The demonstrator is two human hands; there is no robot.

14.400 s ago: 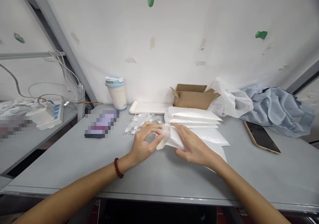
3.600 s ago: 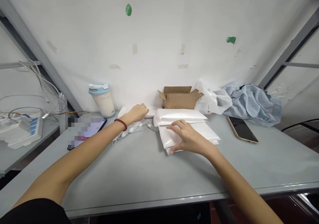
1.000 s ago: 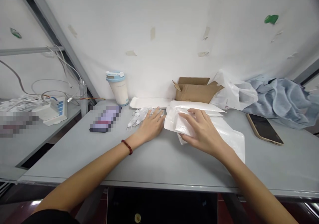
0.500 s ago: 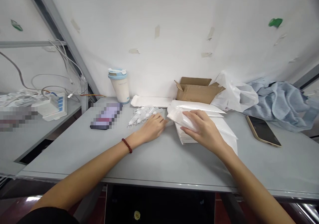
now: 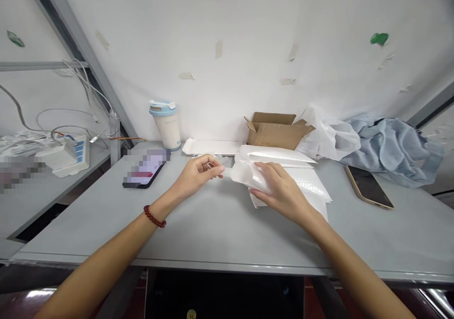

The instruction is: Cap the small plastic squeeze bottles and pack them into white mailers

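Observation:
My right hand (image 5: 278, 186) grips the near side of a white padded mailer (image 5: 253, 174), thumb below and fingers on top, its mouth facing left. The pinched fingers of my left hand (image 5: 200, 174) hold a small translucent white tag (image 5: 227, 172) with a thin string loop, right at the mailer's mouth. Whether the tag's far end is inside the mailer, I cannot tell. Behind my left hand a pile of similar small clear pieces (image 5: 222, 159) shows only in part. More white mailers (image 5: 312, 186) lie stacked under the held one.
At the back stand a lidded cup (image 5: 166, 127), a flat white tray (image 5: 213, 147), an open cardboard box (image 5: 280, 134) and a plastic bag (image 5: 331, 137). A phone (image 5: 147, 167) lies left, another phone (image 5: 369, 186) right, near a blue-grey cloth (image 5: 386, 148).
My left hand has lifted from beside the pile and turned, with a tag pinched at the mailer's mouth. My right hand keeps its grip, and the mailer's mouth looks wider. The view shifted slightly.

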